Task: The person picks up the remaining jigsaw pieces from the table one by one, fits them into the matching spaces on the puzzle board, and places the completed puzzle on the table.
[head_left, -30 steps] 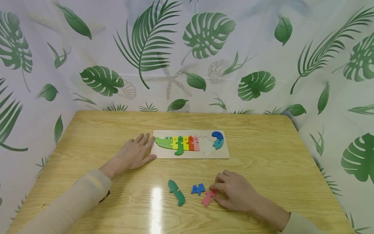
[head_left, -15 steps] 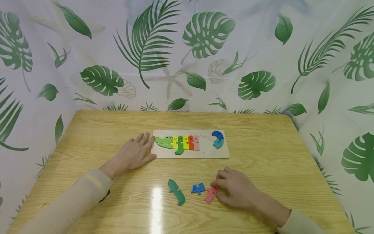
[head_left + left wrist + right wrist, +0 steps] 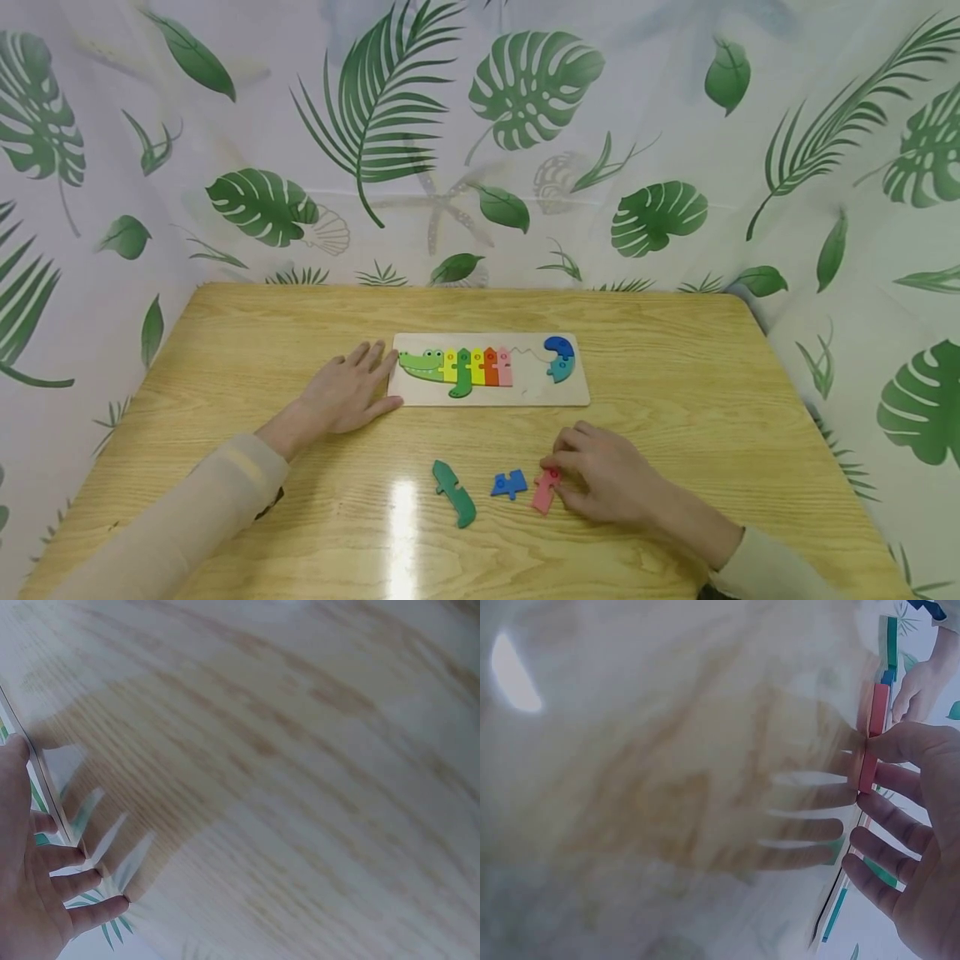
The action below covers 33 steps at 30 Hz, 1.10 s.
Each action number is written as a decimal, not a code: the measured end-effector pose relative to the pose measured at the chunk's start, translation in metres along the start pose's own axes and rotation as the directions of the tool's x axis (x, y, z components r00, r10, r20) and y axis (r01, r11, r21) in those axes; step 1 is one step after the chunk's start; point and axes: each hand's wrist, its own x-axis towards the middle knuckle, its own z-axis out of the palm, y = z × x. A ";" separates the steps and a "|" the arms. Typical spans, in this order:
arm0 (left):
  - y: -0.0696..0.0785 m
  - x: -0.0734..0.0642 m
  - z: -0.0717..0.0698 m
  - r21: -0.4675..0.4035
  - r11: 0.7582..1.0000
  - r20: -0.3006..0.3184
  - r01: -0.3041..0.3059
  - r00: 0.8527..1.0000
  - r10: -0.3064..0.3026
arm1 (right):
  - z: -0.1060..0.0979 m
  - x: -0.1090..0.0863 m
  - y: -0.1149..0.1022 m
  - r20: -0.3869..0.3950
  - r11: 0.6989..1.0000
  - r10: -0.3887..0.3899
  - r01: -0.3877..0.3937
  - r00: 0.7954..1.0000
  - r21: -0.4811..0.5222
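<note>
A wooden crocodile puzzle board (image 3: 427,397) lies at the table's middle, with the head, several coloured body pieces and two blue tail pieces (image 3: 559,367) in place; a bare outlined stretch lies between body and tail. My left hand (image 3: 341,393) rests spread at the board's left end, its thumb and fingers touching the edge. Nearer me, my right hand (image 3: 611,477) pinches a pink puzzle piece (image 3: 543,497) between thumb and index finger, low at the tabletop. Left of it lie a blue puzzle piece (image 3: 510,483) and a long dark green leg piece (image 3: 454,496).
The wood-grain table (image 3: 675,375) meets a white leaf-print cloth (image 3: 585,233) at its back and sides. A bright glare streak (image 3: 401,533) crosses the tabletop at front centre. In the right wrist view, the pieces show edge-on.
My right hand has shifted slightly away from me, and the pink piece has slid with it, up and to the right, turning more upright. My left hand and the board have stayed put.
</note>
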 end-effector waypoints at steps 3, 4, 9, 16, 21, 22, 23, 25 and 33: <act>0.000 0.000 0.001 0.002 1.000 0.000 -0.001 1.000 0.001 | 0.001 0.001 0.003 -0.003 1.000 -0.011 0.011 1.000 -0.004; 0.000 0.000 0.001 0.003 1.000 0.000 -0.001 1.000 0.001 | 0.001 0.002 0.003 -0.002 1.000 -0.011 0.011 1.000 -0.004; 0.000 0.000 0.000 0.000 1.000 0.005 0.003 1.000 -0.003 | 0.000 0.005 0.005 0.004 1.000 -0.001 0.001 1.000 -0.002; 0.001 -0.001 -0.003 -0.012 1.000 0.010 0.006 1.000 -0.006 | -0.001 0.010 0.007 -0.005 1.000 -0.015 0.015 1.000 -0.004; 0.000 -0.001 -0.002 -0.009 1.000 0.008 0.006 1.000 -0.006 | 0.000 0.012 0.009 -0.013 0.999 -0.032 0.032 0.999 -0.006; 0.000 -0.001 -0.002 -0.008 1.000 0.008 0.006 1.000 -0.006 | 0.000 0.012 0.010 -0.009 0.999 -0.033 0.033 0.999 -0.006; 0.000 -0.001 -0.002 -0.006 1.000 0.009 0.006 1.000 -0.006 | 0.000 0.012 0.010 -0.005 0.999 -0.034 0.034 0.999 -0.006; 0.000 -0.001 -0.002 -0.003 1.000 0.011 0.006 1.000 -0.006 | 0.000 0.013 0.010 0.006 0.999 -0.035 0.035 0.999 -0.002; -0.001 0.000 -0.001 0.005 1.000 0.014 0.007 1.000 -0.007 | -0.005 0.012 0.011 0.030 0.998 -0.057 0.055 0.998 0.042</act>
